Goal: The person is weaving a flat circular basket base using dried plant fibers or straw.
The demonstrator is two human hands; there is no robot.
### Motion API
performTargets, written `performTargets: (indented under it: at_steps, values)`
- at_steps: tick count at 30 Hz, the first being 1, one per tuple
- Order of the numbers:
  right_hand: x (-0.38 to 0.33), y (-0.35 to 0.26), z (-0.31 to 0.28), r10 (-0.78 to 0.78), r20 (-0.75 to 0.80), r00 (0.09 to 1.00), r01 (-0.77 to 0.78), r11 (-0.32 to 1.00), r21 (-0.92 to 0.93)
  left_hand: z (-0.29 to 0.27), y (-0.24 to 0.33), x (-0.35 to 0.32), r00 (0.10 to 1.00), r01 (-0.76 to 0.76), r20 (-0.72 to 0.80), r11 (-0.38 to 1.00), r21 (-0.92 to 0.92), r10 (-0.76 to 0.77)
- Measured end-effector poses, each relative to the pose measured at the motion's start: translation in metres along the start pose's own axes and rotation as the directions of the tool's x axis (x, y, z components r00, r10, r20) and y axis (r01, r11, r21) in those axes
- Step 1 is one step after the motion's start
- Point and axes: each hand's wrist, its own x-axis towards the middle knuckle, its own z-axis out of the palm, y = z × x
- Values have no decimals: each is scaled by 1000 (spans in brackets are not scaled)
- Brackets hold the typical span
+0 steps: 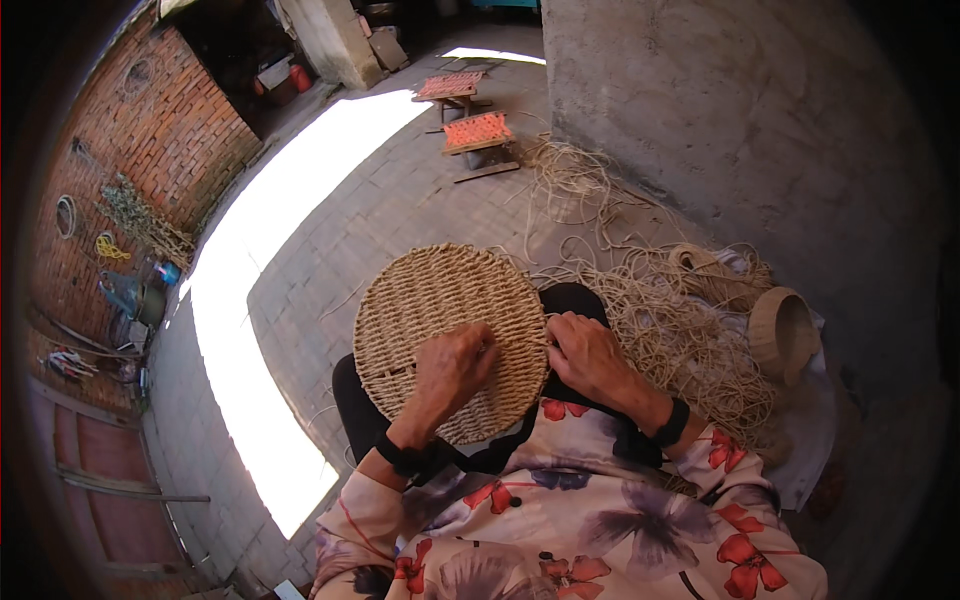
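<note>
A round woven straw-rope mat (430,290) rests across my lap, its rows of twisted cord running side to side. My left hand (458,368) is closed over the middle of the weave, and whatever its curled fingers grip is hidden. Beside its wrist, a short dark slit or thin dark piece shows in the rows. At the mat's right rim, my right hand (590,355) has thumb and fingers pressed together. Anything pinched there is too small to make out.
Loose rope (690,350) lies heaped to my right, with a round tan band-like container (783,335) beside it. Two low stools with red woven seats (477,132) stand ahead. A grey wall (740,110) rises at right, a brick wall (150,130) at left.
</note>
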Motion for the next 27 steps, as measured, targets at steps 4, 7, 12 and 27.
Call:
performTargets:
  at_steps: [4, 7, 12, 27]
  values:
    - [-1, 6, 4, 24, -51, 998, -13, 980, 200, -38, -15, -7, 983, 65, 168, 996, 63, -74]
    - [18, 11, -1, 109, -61, 992, -83, 939, 333, -58, -31, -14, 944, 328, 290, 509, -796, -155]
    - [44, 34, -1, 233, 209, 950, -308, 810, 498, -52, -38, -26, 948, 316, 263, 639, -701, -180]
    - [31, 37, -1, 149, 94, 984, -175, 895, 411, -232, -257, -262, 397, 916, -570, 348, 199, -719]
